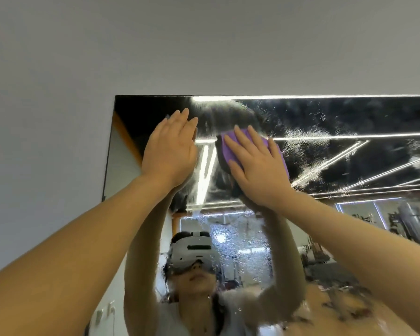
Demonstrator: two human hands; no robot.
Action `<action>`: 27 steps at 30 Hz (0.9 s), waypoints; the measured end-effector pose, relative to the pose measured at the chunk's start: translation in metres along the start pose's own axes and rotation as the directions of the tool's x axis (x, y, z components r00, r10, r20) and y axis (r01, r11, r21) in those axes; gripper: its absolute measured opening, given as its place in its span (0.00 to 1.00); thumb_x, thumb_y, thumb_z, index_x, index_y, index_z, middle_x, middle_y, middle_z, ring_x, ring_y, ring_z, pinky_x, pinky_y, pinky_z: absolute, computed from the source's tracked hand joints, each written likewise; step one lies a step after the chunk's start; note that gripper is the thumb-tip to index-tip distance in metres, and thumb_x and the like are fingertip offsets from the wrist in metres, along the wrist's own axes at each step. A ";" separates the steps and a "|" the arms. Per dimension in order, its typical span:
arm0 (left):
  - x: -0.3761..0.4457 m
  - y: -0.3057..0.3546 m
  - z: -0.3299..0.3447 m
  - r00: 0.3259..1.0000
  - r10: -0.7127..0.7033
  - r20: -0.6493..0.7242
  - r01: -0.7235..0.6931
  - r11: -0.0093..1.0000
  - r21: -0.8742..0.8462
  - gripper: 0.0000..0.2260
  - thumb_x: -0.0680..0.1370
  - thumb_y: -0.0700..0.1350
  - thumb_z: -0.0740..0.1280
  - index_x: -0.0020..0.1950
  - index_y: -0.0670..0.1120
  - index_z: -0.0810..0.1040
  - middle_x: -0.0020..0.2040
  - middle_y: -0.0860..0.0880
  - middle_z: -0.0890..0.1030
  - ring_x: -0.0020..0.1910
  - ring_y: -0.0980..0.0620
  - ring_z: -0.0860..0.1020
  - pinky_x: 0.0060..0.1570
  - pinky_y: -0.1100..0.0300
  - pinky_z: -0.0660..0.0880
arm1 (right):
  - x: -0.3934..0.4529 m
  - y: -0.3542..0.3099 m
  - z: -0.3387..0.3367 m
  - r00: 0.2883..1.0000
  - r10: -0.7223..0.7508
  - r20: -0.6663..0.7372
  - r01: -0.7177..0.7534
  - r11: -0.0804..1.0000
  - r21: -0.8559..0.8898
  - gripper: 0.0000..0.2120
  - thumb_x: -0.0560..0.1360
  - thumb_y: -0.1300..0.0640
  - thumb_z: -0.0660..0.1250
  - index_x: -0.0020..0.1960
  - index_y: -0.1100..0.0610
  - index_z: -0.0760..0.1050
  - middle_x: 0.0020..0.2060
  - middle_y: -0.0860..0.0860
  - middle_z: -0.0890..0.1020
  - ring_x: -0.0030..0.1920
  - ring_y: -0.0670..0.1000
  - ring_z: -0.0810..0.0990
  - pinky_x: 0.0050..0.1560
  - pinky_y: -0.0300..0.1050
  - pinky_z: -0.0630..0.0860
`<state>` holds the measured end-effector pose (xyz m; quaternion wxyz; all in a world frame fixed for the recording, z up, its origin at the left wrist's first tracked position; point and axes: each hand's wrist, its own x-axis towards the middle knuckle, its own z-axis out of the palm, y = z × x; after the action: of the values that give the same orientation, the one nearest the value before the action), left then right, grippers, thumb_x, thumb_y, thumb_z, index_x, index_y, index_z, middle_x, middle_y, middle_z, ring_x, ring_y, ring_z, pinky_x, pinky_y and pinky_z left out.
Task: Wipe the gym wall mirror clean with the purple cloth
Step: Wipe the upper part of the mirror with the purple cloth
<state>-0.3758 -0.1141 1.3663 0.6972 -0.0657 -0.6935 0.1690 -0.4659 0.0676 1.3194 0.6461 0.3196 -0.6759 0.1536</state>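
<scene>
- So far, little looks done: only the patch by the mirror's [349, 122] top left corner looks wiped; droplets cover the glass right and below.
- Two hands: left hand [170, 151] flat, fingers together, bare on the glass; right hand [257, 168] spread, pressing the cloth [228, 151].
- One purple cloth, high on the one mirror.
</scene>
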 end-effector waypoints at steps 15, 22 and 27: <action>-0.002 0.005 -0.004 0.999 -0.023 0.028 0.023 1.000 -0.016 0.25 0.79 0.48 0.50 0.73 0.43 0.72 0.75 0.45 0.69 0.76 0.47 0.65 0.74 0.50 0.60 | 0.040 0.025 -0.010 0.990 0.140 -0.033 -0.139 0.990 0.032 0.27 0.84 0.45 0.47 0.81 0.49 0.54 0.81 0.50 0.53 0.81 0.55 0.46 0.78 0.61 0.42; 0.015 0.031 -0.007 0.988 -0.153 -0.001 0.153 0.988 -0.036 0.18 0.84 0.44 0.55 0.71 0.43 0.74 0.76 0.44 0.68 0.76 0.46 0.65 0.73 0.50 0.60 | -0.018 0.033 -0.006 0.995 0.092 -0.032 -0.091 0.996 0.002 0.32 0.79 0.40 0.40 0.81 0.49 0.57 0.81 0.50 0.56 0.81 0.56 0.50 0.78 0.61 0.45; 0.029 0.068 0.011 0.958 -0.286 -0.025 0.281 0.953 -0.112 0.21 0.84 0.43 0.55 0.78 0.42 0.64 0.81 0.43 0.57 0.80 0.47 0.54 0.76 0.53 0.53 | 0.031 0.056 -0.014 0.990 0.139 -0.028 -0.139 0.990 -0.007 0.26 0.85 0.44 0.46 0.82 0.49 0.52 0.81 0.50 0.52 0.81 0.54 0.45 0.79 0.61 0.41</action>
<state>-0.3971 -0.0428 1.3722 0.7237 -0.0061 -0.6895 0.0284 -0.4893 0.1112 1.3623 0.6445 0.2665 -0.6883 0.1996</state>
